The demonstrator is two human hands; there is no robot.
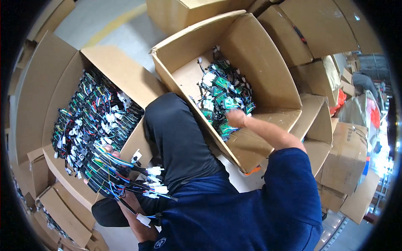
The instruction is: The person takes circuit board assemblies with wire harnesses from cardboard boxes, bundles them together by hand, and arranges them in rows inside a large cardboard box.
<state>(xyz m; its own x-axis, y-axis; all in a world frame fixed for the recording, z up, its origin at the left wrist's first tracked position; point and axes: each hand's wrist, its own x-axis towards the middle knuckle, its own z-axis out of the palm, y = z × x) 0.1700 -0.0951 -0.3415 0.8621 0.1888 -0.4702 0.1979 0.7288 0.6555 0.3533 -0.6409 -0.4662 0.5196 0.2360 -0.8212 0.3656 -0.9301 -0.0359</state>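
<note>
My left hand (112, 152) is closed around a thick bundle of wired circuit boards (102, 171). Their coloured leads and white plugs spill to the right over my lap, and most of the palm is hidden beneath them. This bundle is at the near edge of the left cardboard box (109, 62), where many similar boards (94, 106) lie in packed rows. My right hand (236, 119) reaches into the right cardboard box (268, 69), fingers curled down against a loose heap of green circuit boards (220, 90) with dark wires. What those fingers grip is hidden.
My bent knee (169, 121) in dark trousers stands between the two boxes. More cardboard boxes (345, 146) are stacked along the right, and another carton (180, 14) stands behind. At lower left, open boxes (67, 213) hold more wired parts. A yellow line (113, 27) crosses the grey floor.
</note>
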